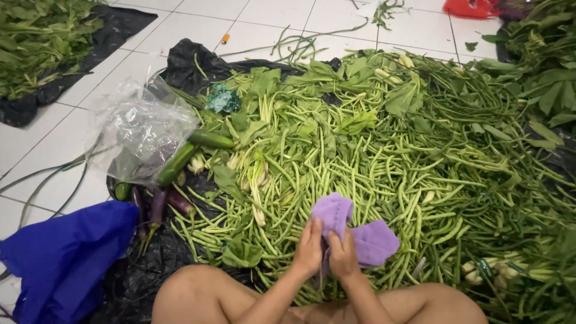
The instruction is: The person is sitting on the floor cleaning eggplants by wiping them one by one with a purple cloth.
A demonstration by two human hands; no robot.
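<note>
1. Sitting cross-legged at six o'clock, the person shows two bare knees, with both forearms reaching up toward twelve.
2. The left hand (pixel 309 249) and right hand (pixel 344 257) sit side by side, fingers curled and pinching one purple cloth (pixel 366 237), which hangs just above the bean pile (pixel 390 174).
3. One blue cloth (pixel 66 258) lies at eight o'clock on the white tiled floor (pixel 198 27).
4. About three purple eggplants (pixel 157 207) lie at nine o'clock on the black plastic sheet (pixel 192 60).
5. Two cucumbers (pixel 175 163) show plainly at ten o'clock beside one clear plastic bag (pixel 138 129).
6. Leafy greens (pixel 39 42) lie on a second black sheet at eleven o'clock; one red bag (pixel 471 7) lies at one o'clock.
</note>
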